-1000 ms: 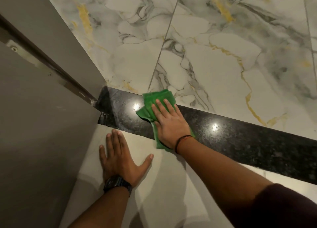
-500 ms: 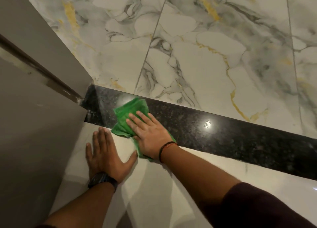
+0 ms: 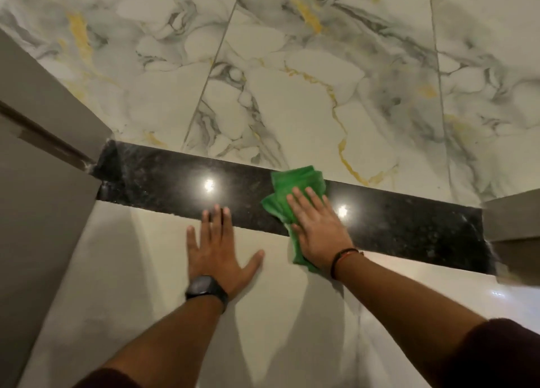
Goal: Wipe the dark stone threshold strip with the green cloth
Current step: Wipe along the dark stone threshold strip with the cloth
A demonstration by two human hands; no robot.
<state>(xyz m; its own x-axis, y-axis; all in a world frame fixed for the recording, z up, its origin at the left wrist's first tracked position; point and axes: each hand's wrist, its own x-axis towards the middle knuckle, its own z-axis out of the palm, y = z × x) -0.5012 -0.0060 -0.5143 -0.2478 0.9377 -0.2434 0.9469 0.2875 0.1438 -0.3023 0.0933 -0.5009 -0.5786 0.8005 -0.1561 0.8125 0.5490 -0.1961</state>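
Right hand (image 3: 317,231), palm flat and fingers spread, presses the green cloth (image 3: 295,195) onto the dark stone threshold strip (image 3: 163,180) at frame centre. Left hand (image 3: 217,249) braces open, empty, on pale floor (image 3: 292,314). Wiping under way; next, the unwiped right end probably needs a pressed sweep.

black watch (image 3: 206,289) on left wrist, dark cord bracelet (image 3: 343,255) on right, maroon sleeves (image 3: 496,355)

We see the floor (image 3: 292,314) in three bands: plain pale tile nearest us, a dark stone threshold strip (image 3: 163,180) across the middle, veined marble tile (image 3: 292,95) beyond. On the strip lies the green cloth (image 3: 295,189), flattened under our right hand (image 3: 318,232). Our left hand (image 3: 219,253) lies flat on the pale tile, fingertips reaching the strip's near edge.
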